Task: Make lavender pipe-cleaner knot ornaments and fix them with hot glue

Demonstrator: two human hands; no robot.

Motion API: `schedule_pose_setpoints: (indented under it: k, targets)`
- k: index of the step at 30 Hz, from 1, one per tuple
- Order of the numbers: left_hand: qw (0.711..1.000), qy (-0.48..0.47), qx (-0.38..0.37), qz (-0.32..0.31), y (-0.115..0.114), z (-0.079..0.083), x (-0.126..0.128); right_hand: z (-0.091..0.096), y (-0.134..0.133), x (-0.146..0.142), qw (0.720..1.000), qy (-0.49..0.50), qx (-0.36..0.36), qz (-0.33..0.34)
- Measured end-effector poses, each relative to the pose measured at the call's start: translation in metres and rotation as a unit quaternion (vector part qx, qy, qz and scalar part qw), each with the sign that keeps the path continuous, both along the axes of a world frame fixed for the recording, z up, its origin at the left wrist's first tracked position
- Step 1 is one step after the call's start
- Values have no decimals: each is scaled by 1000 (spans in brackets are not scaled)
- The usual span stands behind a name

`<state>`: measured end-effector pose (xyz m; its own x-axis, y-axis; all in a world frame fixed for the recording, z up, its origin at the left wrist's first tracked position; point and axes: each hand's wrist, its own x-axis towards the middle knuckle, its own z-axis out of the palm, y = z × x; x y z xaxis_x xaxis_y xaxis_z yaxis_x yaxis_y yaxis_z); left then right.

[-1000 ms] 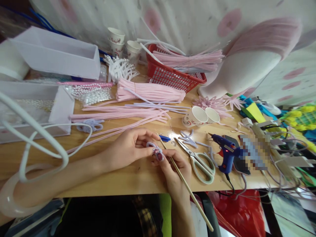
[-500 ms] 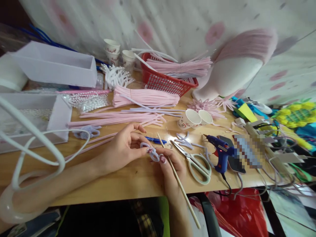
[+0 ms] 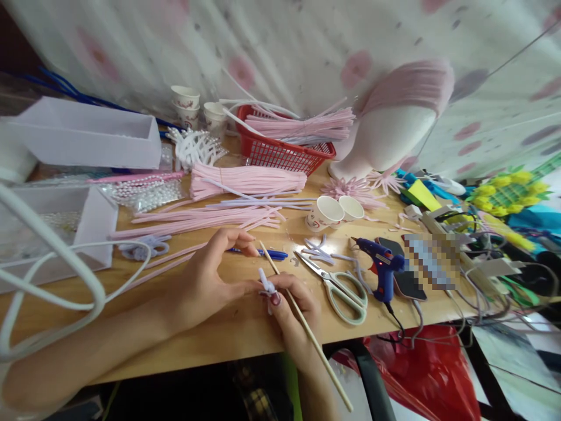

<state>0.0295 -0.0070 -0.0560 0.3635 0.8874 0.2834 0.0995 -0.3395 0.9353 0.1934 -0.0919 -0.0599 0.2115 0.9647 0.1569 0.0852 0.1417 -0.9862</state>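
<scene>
My right hand (image 3: 294, 310) pinches a small looped piece of pale lilac pipe cleaner (image 3: 267, 283) between thumb and fingertips. A thin wooden stick (image 3: 313, 339) is also held in it, slanting across the fingers and past the wrist. My left hand (image 3: 213, 280) has its upper fingers raised and spread apart from the thumb, whose tip touches the lilac piece. Just beyond the hands lies a blue pen (image 3: 276, 255), partly hidden by my left fingers. To the right are scissors (image 3: 346, 297) and lilac offcuts (image 3: 319, 251).
A blue hot-glue gun (image 3: 382, 263) stands right of the scissors, near cables and a power strip (image 3: 442, 231). Pink pipe cleaners (image 3: 249, 178), paper cups (image 3: 328, 213), a red basket (image 3: 284, 152) and a white head form (image 3: 390, 137) stand behind. White boxes (image 3: 94, 131) are left.
The lilac loop has turned so that one end points upward. My left fingers have opened away from it, and its thumb stays against the piece. The camera view has shifted slightly.
</scene>
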Motion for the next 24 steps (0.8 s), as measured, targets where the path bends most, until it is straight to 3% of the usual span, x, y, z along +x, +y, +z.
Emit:
schedule_pose_setpoints:
  k: [5, 15, 19, 24]
  targets:
    - [998, 59, -13, -10, 0, 11, -1, -4, -1, -5, 999, 26, -1, -46]
    - [994, 41, -82, -63, 2, 13, 1, -8, 2, 6, 996, 87, -4, -29]
    - [987, 67, -97, -106, 4, 11, 1, -11, 5, 6, 990, 102, -8, -101]
    - [982, 32, -168, -80, 10, 7, 0, -15, 4, 5, 982, 128, -10, -139]
